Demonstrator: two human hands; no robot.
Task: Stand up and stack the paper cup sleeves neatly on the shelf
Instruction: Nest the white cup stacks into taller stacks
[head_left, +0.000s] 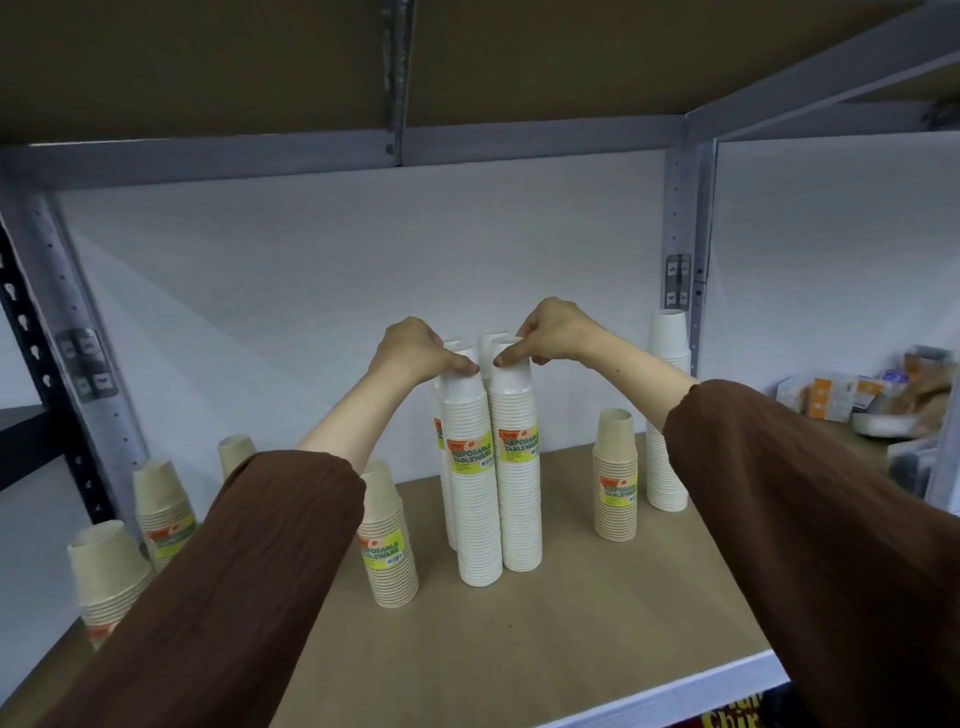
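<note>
Two tall white cup sleeves stand upright side by side in the middle of the shelf board (597, 623). My left hand (415, 349) grips the top of the left white sleeve (472, 519). My right hand (553, 332) pinches the top of the right white sleeve (519, 509). Two more white sleeves stand close behind them, mostly hidden. A further white sleeve (667, 415) stands at the back right by the post. Short brown sleeves stand apart: one right of centre (615, 478), one left of centre (387, 545).
More brown sleeves (163, 509) stand along the left end, one (106, 571) near the front corner. Grey shelf posts (685, 218) flank the bay, and an upper shelf lies close overhead. Packaged goods (878, 395) fill the neighbouring bay on the right.
</note>
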